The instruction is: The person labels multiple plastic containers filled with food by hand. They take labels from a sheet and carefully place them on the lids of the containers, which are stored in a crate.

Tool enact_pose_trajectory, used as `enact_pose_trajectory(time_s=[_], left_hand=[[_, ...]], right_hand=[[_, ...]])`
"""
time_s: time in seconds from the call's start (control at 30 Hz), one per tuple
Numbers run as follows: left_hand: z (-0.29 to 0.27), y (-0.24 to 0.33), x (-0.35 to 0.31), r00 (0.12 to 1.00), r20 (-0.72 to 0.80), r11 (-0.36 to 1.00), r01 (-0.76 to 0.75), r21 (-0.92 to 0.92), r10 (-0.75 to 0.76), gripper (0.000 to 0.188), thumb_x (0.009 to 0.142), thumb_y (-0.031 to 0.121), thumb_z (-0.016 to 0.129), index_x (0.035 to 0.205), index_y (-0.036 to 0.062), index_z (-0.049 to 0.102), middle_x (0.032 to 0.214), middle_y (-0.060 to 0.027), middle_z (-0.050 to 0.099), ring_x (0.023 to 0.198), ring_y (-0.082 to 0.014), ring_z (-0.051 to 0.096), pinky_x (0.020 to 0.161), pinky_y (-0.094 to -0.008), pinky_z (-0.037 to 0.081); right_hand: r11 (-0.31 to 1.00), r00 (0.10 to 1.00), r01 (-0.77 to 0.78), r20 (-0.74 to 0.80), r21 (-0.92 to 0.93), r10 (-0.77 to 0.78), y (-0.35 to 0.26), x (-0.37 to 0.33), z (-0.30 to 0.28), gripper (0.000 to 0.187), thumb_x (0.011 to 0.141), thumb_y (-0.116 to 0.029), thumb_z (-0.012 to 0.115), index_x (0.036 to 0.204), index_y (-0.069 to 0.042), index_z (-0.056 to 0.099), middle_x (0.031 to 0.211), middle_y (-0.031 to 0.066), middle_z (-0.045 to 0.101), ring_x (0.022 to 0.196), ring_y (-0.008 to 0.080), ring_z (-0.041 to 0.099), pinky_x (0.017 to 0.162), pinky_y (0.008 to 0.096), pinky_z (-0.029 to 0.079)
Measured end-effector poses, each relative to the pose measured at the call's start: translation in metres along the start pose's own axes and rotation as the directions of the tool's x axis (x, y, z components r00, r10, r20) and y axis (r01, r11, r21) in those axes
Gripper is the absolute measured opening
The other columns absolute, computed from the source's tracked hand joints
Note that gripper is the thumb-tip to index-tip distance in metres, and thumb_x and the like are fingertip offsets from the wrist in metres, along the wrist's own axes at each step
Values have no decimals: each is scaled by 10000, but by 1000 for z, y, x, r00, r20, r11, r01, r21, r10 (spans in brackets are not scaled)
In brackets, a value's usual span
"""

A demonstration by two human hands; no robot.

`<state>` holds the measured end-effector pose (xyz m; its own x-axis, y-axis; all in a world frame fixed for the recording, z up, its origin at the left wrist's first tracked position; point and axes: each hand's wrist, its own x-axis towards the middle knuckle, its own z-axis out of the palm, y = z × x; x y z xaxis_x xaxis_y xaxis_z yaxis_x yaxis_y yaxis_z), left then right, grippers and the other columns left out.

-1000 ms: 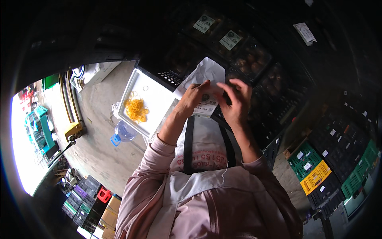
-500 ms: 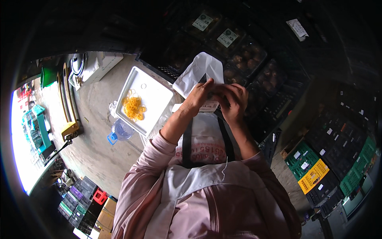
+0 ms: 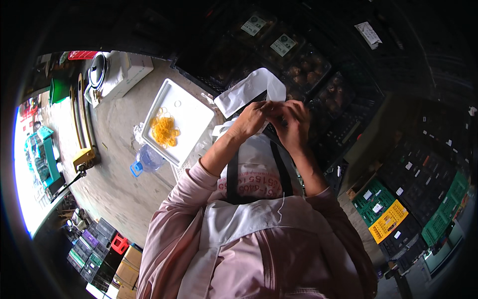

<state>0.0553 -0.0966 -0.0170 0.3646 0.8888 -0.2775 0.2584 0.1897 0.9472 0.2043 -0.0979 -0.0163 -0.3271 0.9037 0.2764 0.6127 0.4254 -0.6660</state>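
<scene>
Head view: both hands meet over the near side of a dark crate point(image 3: 348, 137) holding clear packs point(image 3: 304, 71) of round, brownish produce. The left hand point(image 3: 252, 119) grasps a white strip point(image 3: 242, 92), which loops up and away in front of it, over the crate. The right hand point(image 3: 293, 122) has its fingers bent in and brought up to the left fingertips; whether it pinches the strip or something else cannot be told, as the fingers hide the spot.

As far as this shows, the work looks partway along: two packs at the far side bear white labels point(image 3: 283, 45), while no label can be made out on those closer to the hands. Shadow hides the rest of the crate, so the full count is unclear.

Left of the crate is a white tray point(image 3: 193, 117) with yellow rubber bands point(image 3: 164, 130); beside it, a bluish bottle point(image 3: 150, 158) is on the floor point(image 3: 124, 184).
</scene>
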Motion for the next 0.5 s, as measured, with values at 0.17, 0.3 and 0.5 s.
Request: enact_pose_trajectory(time_s=[0.17,0.3,0.5], left_hand=[[3,13,1,966,-14,849,221,-481,-260,386,910,259,321,1059,-35,522,928,-124,596,851,-176,563,789,-265,408],[2,6,-1,969,-38,852,196,-484,-245,421,914,314,329,1076,-24,521,922,-113,593,857,-163,546,791,-258,399],[2,11,-1,941,-37,846,283,-452,-335,417,909,321,345,1024,-31,537,863,-93,591,802,-136,529,758,-252,400]], right_hand=[[1000,999,-1,-49,16,2,1,-1,1,164,644,-142,679,783,-117,596,822,-2,566,842,201,517,761,333,372],[998,996,50,-66,-29,-52,-3,2,0,135,648,-148,675,761,-127,603,798,-14,566,827,186,522,751,323,374],[997,995,73,-70,-17,-74,-4,8,-1,162,602,-72,697,728,-97,599,769,4,572,779,191,534,695,302,393]])
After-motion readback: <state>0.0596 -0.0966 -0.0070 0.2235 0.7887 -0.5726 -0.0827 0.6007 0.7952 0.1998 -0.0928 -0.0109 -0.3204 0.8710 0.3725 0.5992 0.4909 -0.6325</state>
